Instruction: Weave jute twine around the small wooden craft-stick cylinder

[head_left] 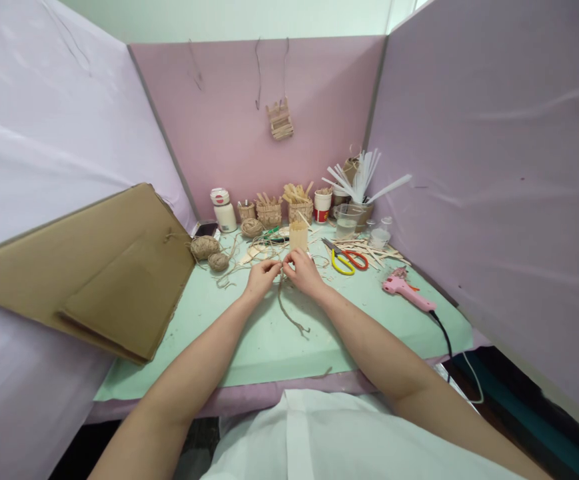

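Observation:
My left hand (263, 277) and my right hand (301, 271) meet near the middle of the table, their fingertips pinched close together. Between them runs a strand of brown twine (284, 307), whose frayed end hangs toward me on the green surface. Both hands look closed on the twine, though the exact pinch is small in view. Just behind the right hand stands a small cup of pale wooden sticks (298, 235). Loose twine lies tangled beyond the left hand, near a ball of twine (252, 228).
Scissors (344, 257) with yellow and red handles lie right of my hands. Farther right rests a pink glue gun (408, 293) with its cord. Twine balls (204, 248) sit left, beside leaning cardboard (104, 287). Stick-filled baskets (269, 214) and a white jar (224, 212) line the back.

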`<state>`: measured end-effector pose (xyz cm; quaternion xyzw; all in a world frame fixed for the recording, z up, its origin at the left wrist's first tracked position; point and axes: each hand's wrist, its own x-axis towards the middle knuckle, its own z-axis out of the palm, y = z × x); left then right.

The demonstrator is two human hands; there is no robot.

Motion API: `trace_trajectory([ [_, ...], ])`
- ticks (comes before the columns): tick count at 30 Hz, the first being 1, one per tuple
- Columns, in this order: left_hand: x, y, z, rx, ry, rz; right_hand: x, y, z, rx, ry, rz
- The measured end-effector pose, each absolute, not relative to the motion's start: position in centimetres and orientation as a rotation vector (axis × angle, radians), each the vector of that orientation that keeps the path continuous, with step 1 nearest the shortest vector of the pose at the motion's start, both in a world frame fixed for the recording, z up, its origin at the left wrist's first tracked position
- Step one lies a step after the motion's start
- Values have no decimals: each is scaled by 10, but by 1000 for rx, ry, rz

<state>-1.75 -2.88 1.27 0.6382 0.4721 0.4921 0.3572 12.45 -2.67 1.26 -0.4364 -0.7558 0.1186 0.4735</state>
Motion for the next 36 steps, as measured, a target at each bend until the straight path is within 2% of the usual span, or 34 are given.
trace_trajectory([
  [3, -20, -24, 12, 1318, 1155, 1255, 124, -24, 15, -1042, -1741, 524],
  [8, -28, -20, 14, 1087, 1144, 1295, 137, -13, 26, -960, -1162, 834],
  [12, -27, -21, 15, 1150, 1110, 1316, 158, 0, 28, -975, -926, 733],
  [17, -23, -23, 13, 1484, 1224, 1416, 165, -4, 26, -1271, -1183, 309],
  [20, -23, -26, 13, 1695, 1338, 1467, 151, -16, 28, -1250, -1438, 160],
  [24, -23, -29, 13, 1867, 1379, 1486, 130, -31, 27, -1040, -1714, 237],
  [28, -22, -32, 15, 1981, 1402, 1477, 123, -31, 20, -1095, -1638, 298],
  [33, -20, -36, 16, 2072, 1383, 1444, 124, -23, 14, -1132, -1621, 558],
  [36, -19, -36, 16, 2031, 1355, 1446, 125, -23, 15, -1082, -1646, 526],
])
